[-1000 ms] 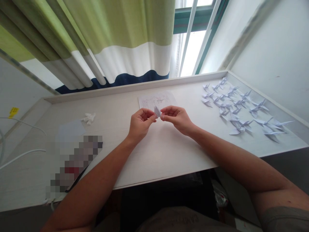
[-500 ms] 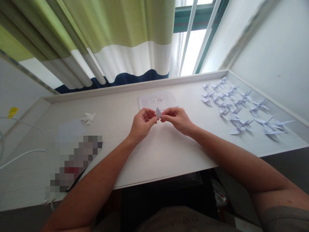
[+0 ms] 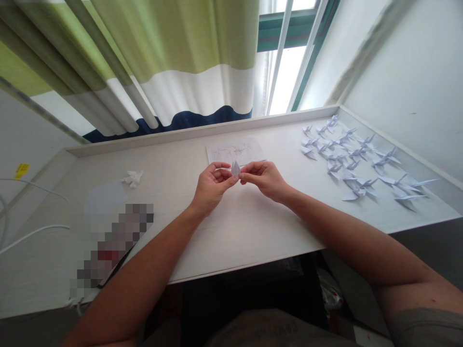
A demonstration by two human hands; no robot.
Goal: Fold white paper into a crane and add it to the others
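Observation:
A small folded piece of pale paper (image 3: pixel 235 167) is pinched between my two hands above the middle of the white desk (image 3: pixel 231 231). My left hand (image 3: pixel 211 188) grips its left side with thumb and curled fingers. My right hand (image 3: pixel 263 178) pinches its right side. The paper's pointed tip stands up between my fingertips. Just behind my hands a printed sheet (image 3: pixel 235 150) lies flat on the desk.
Several folded paper cranes (image 3: pixel 356 161) are spread over the desk's right side. A crumpled white scrap (image 3: pixel 133 177) and a pale paper sheet (image 3: pixel 106 193) lie at the left, with white cables (image 3: pixel 32 231) beyond. Curtains and a window rise behind the desk.
The folded paper has turned a little between my fingers, and its point now stands more upright. My hands have stayed in nearly the same place.

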